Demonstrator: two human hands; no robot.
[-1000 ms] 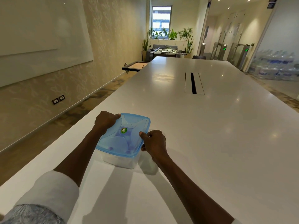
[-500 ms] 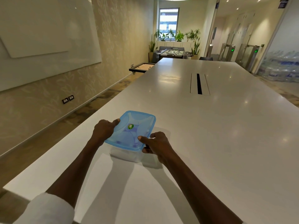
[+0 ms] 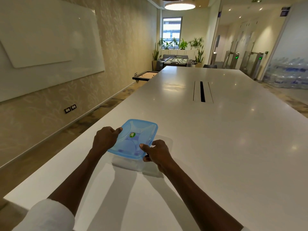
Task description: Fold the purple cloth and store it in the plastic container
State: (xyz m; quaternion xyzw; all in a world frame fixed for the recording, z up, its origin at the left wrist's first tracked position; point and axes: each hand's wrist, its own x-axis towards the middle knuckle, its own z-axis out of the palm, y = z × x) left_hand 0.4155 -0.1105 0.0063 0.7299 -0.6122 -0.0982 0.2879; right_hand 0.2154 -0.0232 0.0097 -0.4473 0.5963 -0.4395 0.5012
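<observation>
Now my left hand [image 3: 105,139] and right hand [image 3: 157,151] pinch the translucent blue plastic lid [image 3: 133,139] at lower centre; I should press evenly onto the clear plastic container [image 3: 128,165].

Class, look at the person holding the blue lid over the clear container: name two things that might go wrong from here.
1. Both hands, left hand and right hand, pinch only the blue lid edges; it might slip or seat crooked.
2. The clear container sits unheld near the table edge, so pressing may slide it.
</observation>
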